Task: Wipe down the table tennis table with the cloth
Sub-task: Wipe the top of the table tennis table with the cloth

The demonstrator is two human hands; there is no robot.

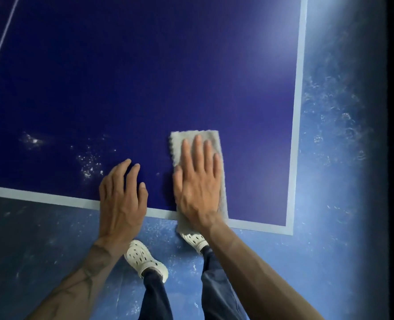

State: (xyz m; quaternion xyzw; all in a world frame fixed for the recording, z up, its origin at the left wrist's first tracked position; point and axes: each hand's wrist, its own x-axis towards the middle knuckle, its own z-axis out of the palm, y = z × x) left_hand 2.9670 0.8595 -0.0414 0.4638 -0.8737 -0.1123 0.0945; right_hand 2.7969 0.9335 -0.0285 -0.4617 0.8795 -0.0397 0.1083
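Hands first: right hand [198, 181] spread flat, fingers straight, pressing the grey folded fleecy cloth [179, 140] onto the dark blue tabletop [145, 77], with nothing gripped. Left hand [122, 195] open too, loosely arched, resting bare at the near edge just beside the cloth. Best to keep even pressure through the whole palm and sweep left toward the white dusty specks [88, 163] in overlapping passes. Cloth lying under the right palm, tail overhanging the pale border stripe [41, 195].

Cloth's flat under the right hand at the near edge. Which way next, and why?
Probably slide the right hand and cloth leftward, moving the left hand out of its path: white specks lie on the table just beyond that hand, unwiped.
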